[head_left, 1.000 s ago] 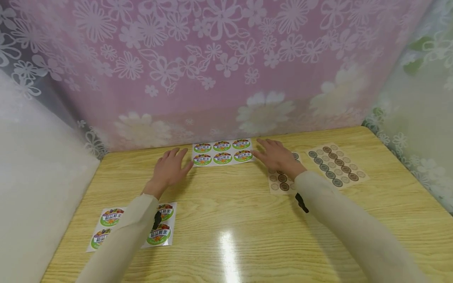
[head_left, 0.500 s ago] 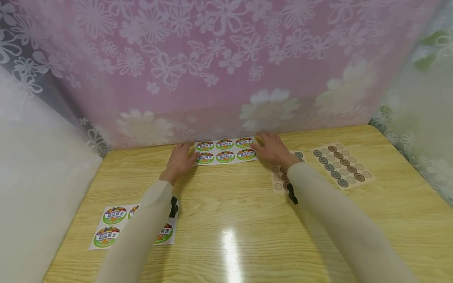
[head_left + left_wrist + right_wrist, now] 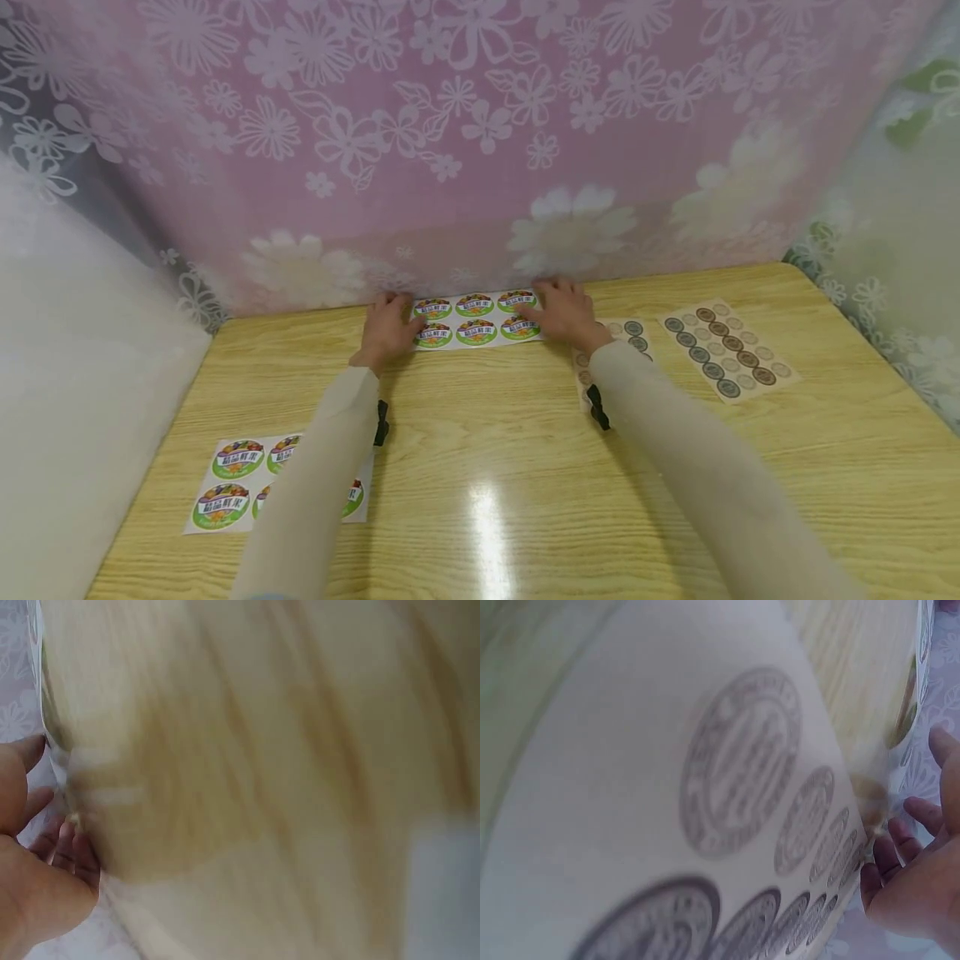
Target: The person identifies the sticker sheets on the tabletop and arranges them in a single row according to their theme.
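Note:
A white sheet of round fruit stickers [image 3: 475, 345] lies flat at the back edge of the table, two rows in green, purple and white. My left hand [image 3: 387, 329] is at its left end, thumb by the sheet's edge and fingers loosely bent down to the tabletop. At the opposite end is my right hand [image 3: 562, 312], its thumb reaching over the sheet's right side. In the wrist views, the left fingers [image 3: 64, 851] and right fingers [image 3: 904, 847] stand apart from their thumbs, tips down at the surface.
A second fruit sticker sheet [image 3: 225, 471] lies front left, partly under my left sleeve. To the right are two beige sheets of round stamp-like labels; the nearer one [image 3: 637, 342] is partly covered by my right forearm, the other sheet [image 3: 727, 350] shows fully. A flowered curtain [image 3: 450, 200] hangs behind the table.
Both hands have moved in toward the ends of the rear sticker sheet and come down, their spread fingers now more bent. The sheet stays flat in place.

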